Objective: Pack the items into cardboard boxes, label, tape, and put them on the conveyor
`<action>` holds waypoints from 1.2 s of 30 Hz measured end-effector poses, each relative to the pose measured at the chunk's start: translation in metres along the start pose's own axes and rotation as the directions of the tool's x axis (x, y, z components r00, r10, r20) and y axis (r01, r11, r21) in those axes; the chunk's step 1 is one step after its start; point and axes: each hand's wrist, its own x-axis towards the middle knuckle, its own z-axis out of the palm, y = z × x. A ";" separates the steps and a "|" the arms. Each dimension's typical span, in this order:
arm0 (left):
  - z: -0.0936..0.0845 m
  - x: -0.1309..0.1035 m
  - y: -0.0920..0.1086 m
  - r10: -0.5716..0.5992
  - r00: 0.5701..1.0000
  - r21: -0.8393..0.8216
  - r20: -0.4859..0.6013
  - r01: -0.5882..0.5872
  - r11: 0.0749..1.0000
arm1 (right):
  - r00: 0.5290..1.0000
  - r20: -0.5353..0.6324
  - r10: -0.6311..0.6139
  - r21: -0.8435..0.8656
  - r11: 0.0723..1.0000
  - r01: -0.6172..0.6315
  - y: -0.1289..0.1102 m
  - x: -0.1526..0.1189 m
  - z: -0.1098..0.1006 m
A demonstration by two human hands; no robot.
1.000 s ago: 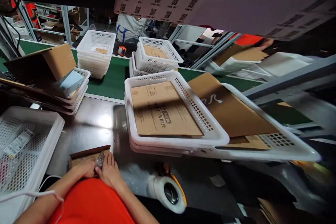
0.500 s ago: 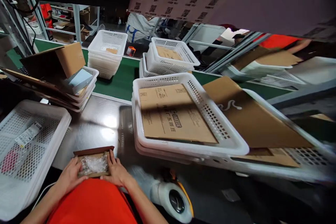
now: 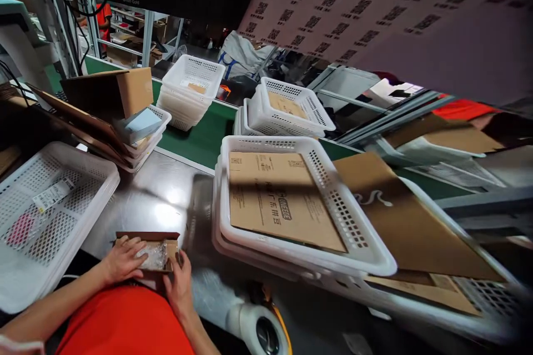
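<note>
A small open cardboard box (image 3: 172,244) sits on the metal table at the front, close to my body, with clear bubble wrap (image 3: 155,255) inside. My left hand (image 3: 121,259) lies over the box's left side, its fingers reaching onto the wrap. At the right end, my right hand (image 3: 180,280) has its thumb and fingers around the box's near right corner. To the right of my right hand lies a tape dispenser with a roll of clear tape (image 3: 250,323).
A white basket (image 3: 109,177) with a labelled clear bag (image 3: 53,194) stands left. Stacked baskets (image 3: 310,255) holding flat cardboard (image 3: 277,199) stand right. Behind are a green belt (image 3: 189,147), more stacked baskets (image 3: 185,97) and a folded carton (image 3: 135,91). A person in red is far left.
My left hand has moved from the box's left edge onto the wrap. My right hand has shifted down to the near right corner. The view has turned slightly left.
</note>
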 end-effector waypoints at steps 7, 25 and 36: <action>-0.010 0.028 -0.006 -0.172 0.973 0.195 -0.152 0.200 0.960 | 0.991 -0.136 -0.007 0.045 0.999 0.013 0.001 0.014 0.010; 0.039 -0.011 -0.005 -0.174 0.971 0.184 -0.162 0.204 0.962 | 0.967 0.225 -0.121 -0.186 0.969 0.165 -0.017 0.019 -0.015; 0.035 0.026 -0.023 0.041 0.996 0.111 -0.077 -0.033 0.993 | 0.751 -0.311 0.582 -0.330 0.675 -0.660 0.142 -0.092 -0.155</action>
